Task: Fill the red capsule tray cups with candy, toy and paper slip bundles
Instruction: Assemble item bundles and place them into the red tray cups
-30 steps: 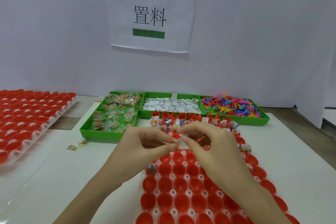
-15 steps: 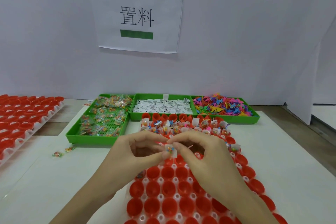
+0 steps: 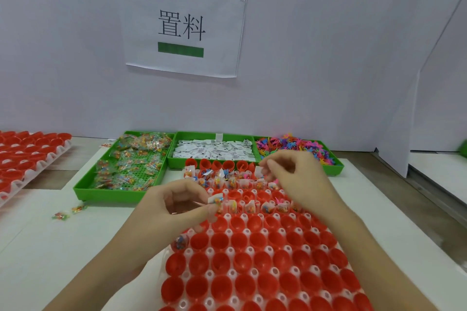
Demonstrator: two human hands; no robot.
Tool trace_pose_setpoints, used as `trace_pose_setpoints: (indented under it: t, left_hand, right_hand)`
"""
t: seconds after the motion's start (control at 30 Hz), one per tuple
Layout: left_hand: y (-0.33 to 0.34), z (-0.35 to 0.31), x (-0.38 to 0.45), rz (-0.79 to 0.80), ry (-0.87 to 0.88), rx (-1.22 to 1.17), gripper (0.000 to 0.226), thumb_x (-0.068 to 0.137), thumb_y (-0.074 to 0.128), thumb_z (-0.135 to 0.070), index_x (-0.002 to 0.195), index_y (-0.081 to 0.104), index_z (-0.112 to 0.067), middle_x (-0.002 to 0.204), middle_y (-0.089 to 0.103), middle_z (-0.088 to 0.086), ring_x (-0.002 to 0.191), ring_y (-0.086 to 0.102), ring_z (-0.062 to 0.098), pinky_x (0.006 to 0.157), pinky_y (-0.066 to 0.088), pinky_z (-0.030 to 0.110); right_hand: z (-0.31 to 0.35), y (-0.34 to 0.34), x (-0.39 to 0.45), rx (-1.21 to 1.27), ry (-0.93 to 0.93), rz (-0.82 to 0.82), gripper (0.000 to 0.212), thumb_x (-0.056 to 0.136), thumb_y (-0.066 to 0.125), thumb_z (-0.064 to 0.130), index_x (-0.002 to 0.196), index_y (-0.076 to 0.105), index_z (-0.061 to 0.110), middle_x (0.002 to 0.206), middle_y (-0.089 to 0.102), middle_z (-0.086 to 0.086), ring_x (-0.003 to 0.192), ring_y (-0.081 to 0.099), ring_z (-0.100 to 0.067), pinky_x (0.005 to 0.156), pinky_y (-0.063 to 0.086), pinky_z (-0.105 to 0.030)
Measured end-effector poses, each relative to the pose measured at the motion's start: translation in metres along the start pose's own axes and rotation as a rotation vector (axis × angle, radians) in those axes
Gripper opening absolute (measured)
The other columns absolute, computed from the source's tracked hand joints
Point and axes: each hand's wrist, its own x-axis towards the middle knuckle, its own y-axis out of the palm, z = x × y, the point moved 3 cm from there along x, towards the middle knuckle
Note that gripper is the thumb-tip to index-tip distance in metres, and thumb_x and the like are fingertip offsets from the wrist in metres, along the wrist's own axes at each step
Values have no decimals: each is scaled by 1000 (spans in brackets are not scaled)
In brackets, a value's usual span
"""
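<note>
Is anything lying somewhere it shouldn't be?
Yes. Two small candy packets lie loose on the white table, left of the green candy tray, outside any tray. One filled cup also sits alone at the red capsule tray's left edge, rows nearer than the other filled cups.

Three bins (image 3: 83,190) sit behind the capsule tray (image 3: 252,260) — another tray (image 3: 50,159) far left.
</note>
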Motion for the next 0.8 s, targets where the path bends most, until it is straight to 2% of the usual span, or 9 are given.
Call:
trace_pose_setpoints:
  t: [0.1, 0.2, 0.37, 0.43, 0.57, 0.7, 0.8]
  left_hand:
    - [0, 1, 1, -7, -4, -33, 32, 72, 91, -38, 86, 72, -15, 84, 76, 14, 78, 74, 28, 73, 57, 27]
    - [1, 0, 1, -14, -10, -55, 26, 72, 88, -32, 84, 73, -14, 80, 74, 14, 69, 71, 25, 68, 57, 24]
    - [-3, -2, 2, -23, -19, -80, 22, 73, 86, -24, 85, 73, -10, 76, 74, 15, 63, 70, 24, 62, 55, 19]
    - [-6, -2, 3, -40, -20, -78, 25, 73, 85, -24, 88, 73, -9, 75, 74, 15, 64, 70, 26, 63, 54, 19]
    - [-11, -1, 5, -71, -15, -76, 27, 71, 86, -25, 88, 73, -8, 73, 73, 17, 62, 69, 28, 62, 56, 23]
    - [-11, 0, 5, -68, -22, -64, 26, 71, 86, -25, 87, 73, -9, 75, 73, 15, 64, 68, 27, 62, 56, 23]
    - [-10, 0, 4, -63, -28, -49, 25, 71, 86, -24, 87, 74, -9, 76, 74, 13, 64, 68, 23, 61, 56, 23]
  right_hand:
    - [-20, -8, 50, -212, 63, 42, 17, 101, 58, 14, 96, 73, 18, 83, 74, 3, 76, 73, -15, 66, 56, -25]
    - [-47, -10, 100, -408, 98, 70, 21, 102, 54, 8, 106, 74, 8, 103, 75, -10, 92, 71, -25, 84, 57, -37]
    - [-78, -2, 145, -550, 0, 48, 35, 99, 49, -10, 118, 74, 6, 123, 71, -15, 112, 66, -29, 100, 52, -39]
    - [-84, 3, 156, -547, -21, 46, 28, 100, 53, -4, 117, 73, 5, 121, 72, -16, 110, 67, -29, 98, 52, -38]
    - [-86, 16, 169, -537, -50, 103, 18, 100, 63, 15, 107, 74, 3, 107, 74, -13, 89, 64, -21, 81, 48, -31]
    - [-91, 30, 167, -573, -30, 252, 15, 91, 76, 19, 97, 80, 6, 99, 77, -9, 86, 67, -17, 80, 53, -31]
    - [-94, 36, 164, -569, -22, 231, 9, 89, 76, 13, 93, 78, 4, 96, 77, -10, 78, 66, -15, 78, 55, -31]
